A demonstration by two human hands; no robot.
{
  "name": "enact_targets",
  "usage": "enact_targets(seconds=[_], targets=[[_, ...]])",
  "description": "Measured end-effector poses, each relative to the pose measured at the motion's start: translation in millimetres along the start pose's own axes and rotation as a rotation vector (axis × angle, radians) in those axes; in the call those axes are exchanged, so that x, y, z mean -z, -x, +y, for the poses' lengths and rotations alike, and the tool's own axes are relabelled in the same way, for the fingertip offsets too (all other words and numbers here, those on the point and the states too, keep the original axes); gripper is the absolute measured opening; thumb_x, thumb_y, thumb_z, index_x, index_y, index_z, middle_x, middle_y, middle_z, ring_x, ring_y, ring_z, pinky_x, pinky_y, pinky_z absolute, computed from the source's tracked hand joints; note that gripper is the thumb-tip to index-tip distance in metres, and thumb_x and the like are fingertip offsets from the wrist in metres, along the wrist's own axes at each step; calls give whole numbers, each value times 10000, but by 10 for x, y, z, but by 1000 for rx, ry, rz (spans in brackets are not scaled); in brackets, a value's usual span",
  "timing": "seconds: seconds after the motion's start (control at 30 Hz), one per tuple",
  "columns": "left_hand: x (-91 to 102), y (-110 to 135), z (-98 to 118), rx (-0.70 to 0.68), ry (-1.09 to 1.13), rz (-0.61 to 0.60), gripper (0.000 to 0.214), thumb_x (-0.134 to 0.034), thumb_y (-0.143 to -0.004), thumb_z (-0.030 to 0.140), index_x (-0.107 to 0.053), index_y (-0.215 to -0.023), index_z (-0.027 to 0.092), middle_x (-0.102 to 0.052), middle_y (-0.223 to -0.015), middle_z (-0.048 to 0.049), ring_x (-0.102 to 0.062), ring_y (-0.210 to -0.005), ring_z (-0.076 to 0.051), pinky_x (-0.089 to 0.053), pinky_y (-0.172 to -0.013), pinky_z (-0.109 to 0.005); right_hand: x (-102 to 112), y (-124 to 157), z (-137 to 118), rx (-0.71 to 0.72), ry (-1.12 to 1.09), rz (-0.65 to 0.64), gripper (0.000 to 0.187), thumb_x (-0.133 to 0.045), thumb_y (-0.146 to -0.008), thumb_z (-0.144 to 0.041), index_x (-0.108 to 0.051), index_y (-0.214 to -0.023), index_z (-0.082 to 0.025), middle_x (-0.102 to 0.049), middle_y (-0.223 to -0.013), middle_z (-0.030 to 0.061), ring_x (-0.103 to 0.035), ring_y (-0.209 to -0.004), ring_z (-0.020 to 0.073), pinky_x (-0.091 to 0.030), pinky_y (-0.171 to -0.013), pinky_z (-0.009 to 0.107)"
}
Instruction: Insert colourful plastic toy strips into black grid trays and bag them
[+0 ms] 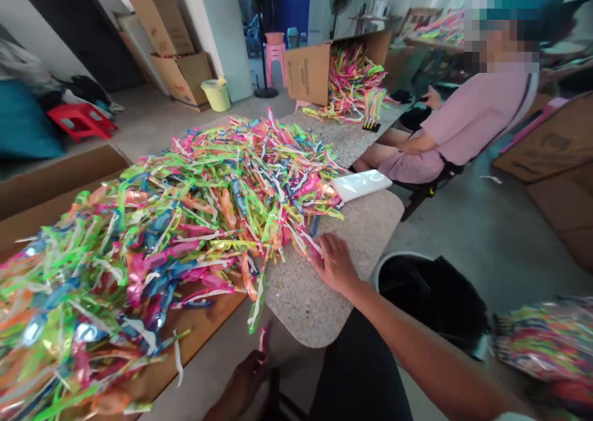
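A big heap of bright plastic glasses (pixel 185 205) in pink, green, blue and orange covers the speckled stone table (pixel 315 297) and a cardboard sheet. My right hand (pixel 334 263) lies on the table at the heap's near edge, fingers stretched toward a pink piece. My left hand (pixel 243 384) hangs low below the table edge, fingers closed round a small pink piece (pixel 263 339).
A white packet (pixel 360 184) lies at the table's right edge. A black-lined bin (pixel 430 297) stands to my right. A seated person in pink (pixel 463 125) works at a second table by an open carton of glasses (pixel 343 69). Cartons line the left side.
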State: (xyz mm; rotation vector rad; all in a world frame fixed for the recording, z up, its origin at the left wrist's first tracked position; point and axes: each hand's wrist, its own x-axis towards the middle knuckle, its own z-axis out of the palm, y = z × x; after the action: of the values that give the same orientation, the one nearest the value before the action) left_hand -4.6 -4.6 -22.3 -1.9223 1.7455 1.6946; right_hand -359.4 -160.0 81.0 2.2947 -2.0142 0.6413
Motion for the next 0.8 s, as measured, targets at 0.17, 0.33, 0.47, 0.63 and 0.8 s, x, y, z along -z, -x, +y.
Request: enact_targets(seconds=[0.17, 0.33, 0.47, 0.63, 0.8], targets=[[-114, -90, -161, -33, 38, 76, 389, -515, -828, 546, -633, -951, 197, -696, -872, -84, -665, -800, -253, -487, -750, -359, -18, -134, -215, 91, -72, -28, 446, -526, -997, -405, -563, -1385, -189, -573, -1393, 206, -467, -1326, 392, -368, -1097, 583], [-190, 113, -316, 81, 79, 11, 413, -549, -793, 536, -640, -955, 167, -696, -813, -76, -663, -706, -234, -474, -681, -339, -76, -208, -109, 272, -206, -39, 408, -565, -982, -523, -675, -1222, -212, -629, -1336, 160, -522, -1286, 356, -390, -1101, 541], [-123, 332, -205, 6, 67, 69, 443, -553, -799, 565, -662, -964, 168, -715, -844, -77, -681, -750, -231, -484, -726, -334, -40, -180, -109, 323, -269, -23, 356, -520, -1016, -500, -722, -1057, -210, -694, -1181, 129, -605, -1147, 288, -459, -1040, 445], [217, 770, 159, -121, 178, 191, 545, -540, -783, 636, -668, -1036, 170, -724, -901, -80, -693, -786, -228, -505, -721, -326, 57, -59, -225, 353, -191, 14, 358, -575, -996, -490, -708, -1100, -174, -688, -1221, 138, -596, -1175, 263, -449, -1059, 397], [533, 1280, 263, -160, 236, 311, 610, -592, -755, 665, -660, -1105, 169, -727, -911, -74, -692, -802, -230, -504, -707, -324, 83, 18, -292, 280, -185, 55, 297, -544, -1023, -407, -719, -987, -170, -724, -1060, 109, -623, -1060, 218, -461, -1008, 334]])
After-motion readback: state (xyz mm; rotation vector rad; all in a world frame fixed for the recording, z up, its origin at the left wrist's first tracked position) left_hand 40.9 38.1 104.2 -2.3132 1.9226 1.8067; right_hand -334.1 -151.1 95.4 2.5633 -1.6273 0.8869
